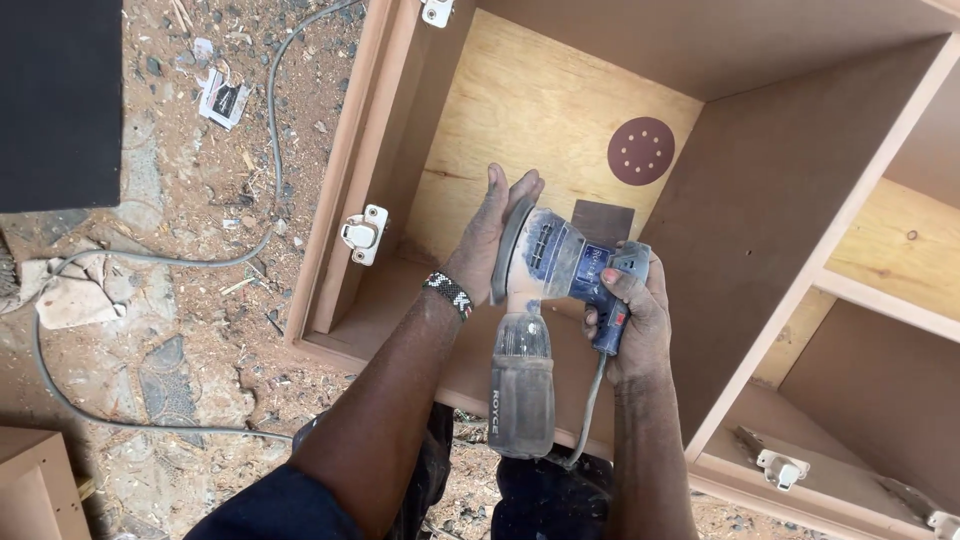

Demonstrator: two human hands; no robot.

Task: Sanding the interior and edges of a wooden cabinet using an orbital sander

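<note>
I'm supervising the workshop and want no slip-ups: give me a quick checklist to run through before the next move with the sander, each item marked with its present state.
1. Grip on the sander: right hand wraps the handle, left hand flat against the pad. Ok.
2. Sanding disc fitted: pad face is turned away; a loose maroon disc lies in the cabinet. Cannot tell.
3. Dust canister attached: hangs from the sander. Ok.
4. Fingers off the pad: left hand is touching it. Not ok.
5. Cord free: runs down between the legs, its end hidden. Cannot tell.
</note>
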